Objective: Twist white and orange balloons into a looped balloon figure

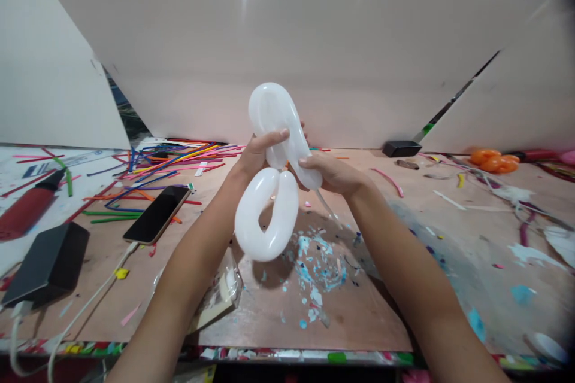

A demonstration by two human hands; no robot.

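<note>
A white long balloon [268, 245] is bent into a closed loop at the bottom and a taller folded part above, with a thin uninflated tail hanging at the right. My left hand [263, 149] wraps round the upper part from the left, its thumb lying across the front. On the right, my right hand [326, 169] grips the balloon's lower right end just above the tail. Both hands hold the balloon over the middle of the table [359, 323]. Some of the fingers are hidden behind it.
A phone [157, 214] with a cable, a black box [49, 263] and a red pump [29, 206] lie at the left, near many uninflated balloons [179, 158]. An orange balloon [493, 161] and a small black block [401, 148] sit at the right. White panels [291, 24] stand behind.
</note>
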